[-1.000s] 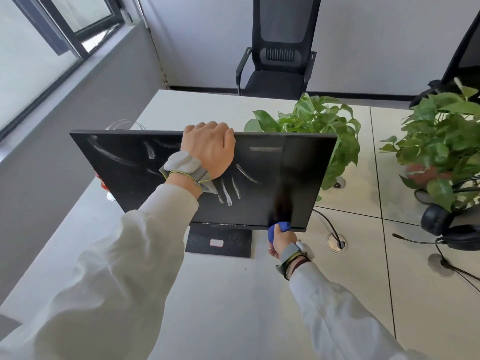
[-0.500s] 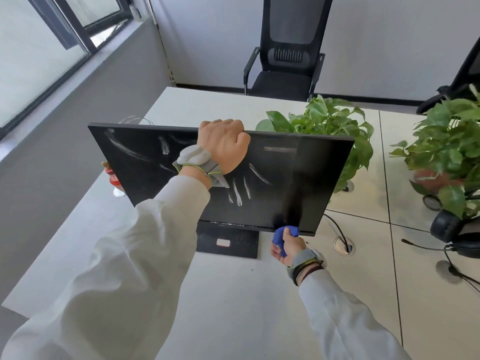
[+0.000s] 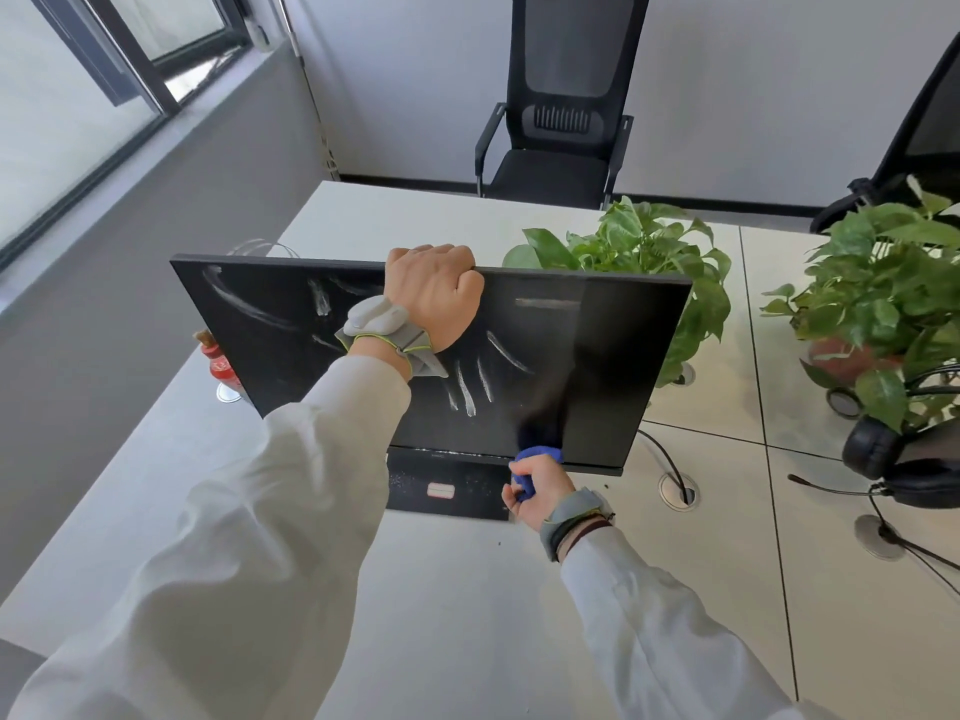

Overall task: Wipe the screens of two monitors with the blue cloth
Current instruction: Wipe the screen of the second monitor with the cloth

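Observation:
A black monitor (image 3: 613,356) stands on the white desk, its dark screen marked with white smears on the left and centre. The strip at the right of the screen looks clean. My left hand (image 3: 434,293) grips the monitor's top edge near the middle. My right hand (image 3: 537,488) is closed around the bunched blue cloth (image 3: 540,456), which touches the bottom edge of the screen right of centre. The monitor's flat black base (image 3: 447,491) carries white specks. Only one monitor is in view.
Two leafy potted plants (image 3: 639,246) (image 3: 883,304) stand behind and to the right. A black headset (image 3: 893,459) lies at the right edge, with cables and desk grommets (image 3: 678,491) nearby. A red bottle (image 3: 221,363) stands left of the monitor. A black chair (image 3: 561,111) is beyond the desk.
The cloth stays at the screen's bottom edge, right of centre. My left hand keeps its grip on the top edge. The view has tilted up slightly.

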